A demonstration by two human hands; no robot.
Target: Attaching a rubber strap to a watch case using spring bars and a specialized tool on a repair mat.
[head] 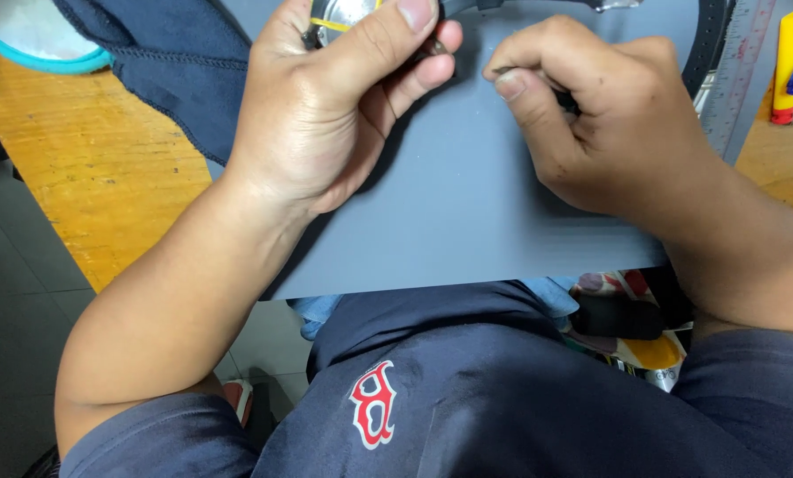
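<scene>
Left hand [325, 106] grips a watch [339, 16] over the grey mat [467, 221]; right hand [591, 115] pinches a thin tool [502, 69]. Best keep the watch steady, tool tip square.

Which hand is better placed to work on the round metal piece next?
Probably the right hand: it pinches a thin dark tool aimed toward the round metal piece, which the left hand already grips over the grey mat.
</scene>
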